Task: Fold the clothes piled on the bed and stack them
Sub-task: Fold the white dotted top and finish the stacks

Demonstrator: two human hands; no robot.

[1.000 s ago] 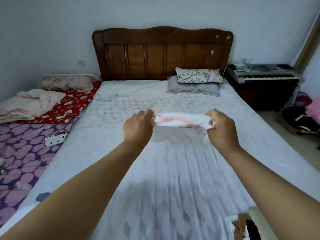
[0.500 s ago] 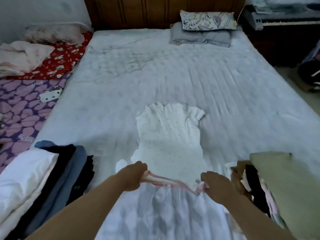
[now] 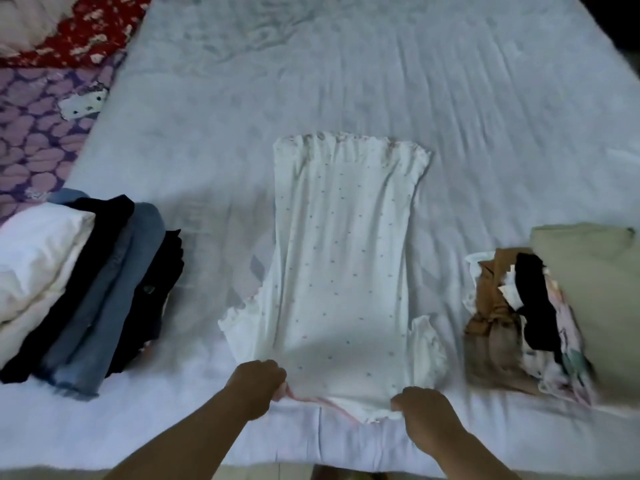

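A white dotted garment (image 3: 343, 258) with frilled edges lies flat and lengthwise on the pale bed sheet (image 3: 346, 81), its pink-trimmed near edge towards me. My left hand (image 3: 258, 379) grips that near edge at its left corner, fingers curled under. My right hand (image 3: 420, 407) grips the right corner of the same edge. A pile of white, black and blue denim clothes (image 3: 86, 282) sits to the left. Another heap with beige, brown, black and patterned pieces (image 3: 554, 313) sits to the right.
A purple patterned blanket (image 3: 38, 123) and a red floral cloth (image 3: 90, 26) cover the bedding at the far left. The bed's near edge (image 3: 311, 469) runs just below my hands, with floor showing beneath it.
The garment was held up in the air between both hands a second ago; it now lies spread on the sheet. The view has tilted down and my hands have drawn back to the near edge.
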